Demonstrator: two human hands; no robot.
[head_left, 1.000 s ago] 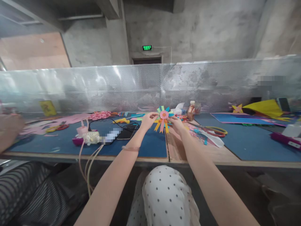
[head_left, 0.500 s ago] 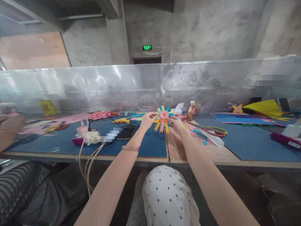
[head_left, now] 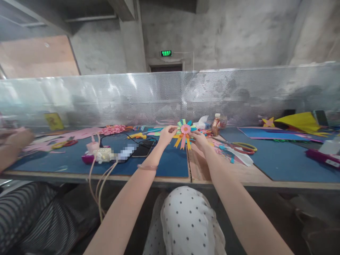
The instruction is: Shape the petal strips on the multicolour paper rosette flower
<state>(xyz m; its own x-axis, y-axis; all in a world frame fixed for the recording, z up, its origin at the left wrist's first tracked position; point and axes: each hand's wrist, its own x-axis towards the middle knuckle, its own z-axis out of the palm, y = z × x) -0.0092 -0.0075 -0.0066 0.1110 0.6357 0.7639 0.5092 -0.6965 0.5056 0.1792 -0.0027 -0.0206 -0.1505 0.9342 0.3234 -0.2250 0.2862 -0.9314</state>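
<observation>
A paper rosette [head_left: 184,132] with a pink centre and orange, yellow, green and blue strips is held up above the workbench [head_left: 225,170]. My left hand [head_left: 166,135] pinches its left edge. My right hand [head_left: 199,139] pinches its right edge. Both arms stretch forward from my lap. A bracelet sits on my left wrist.
Blue mats [head_left: 164,163] cover the bench. Scissors [head_left: 243,147], a small bottle [head_left: 216,125], a phone with cables [head_left: 132,151], pink paper [head_left: 79,134] and yellow paper shapes [head_left: 300,122] lie about. A perforated metal screen [head_left: 170,95] stands behind. Another person's hand [head_left: 16,140] works at the left.
My hands and the rosette stay almost still. The other person's hand at the left has shifted slightly to the right.
</observation>
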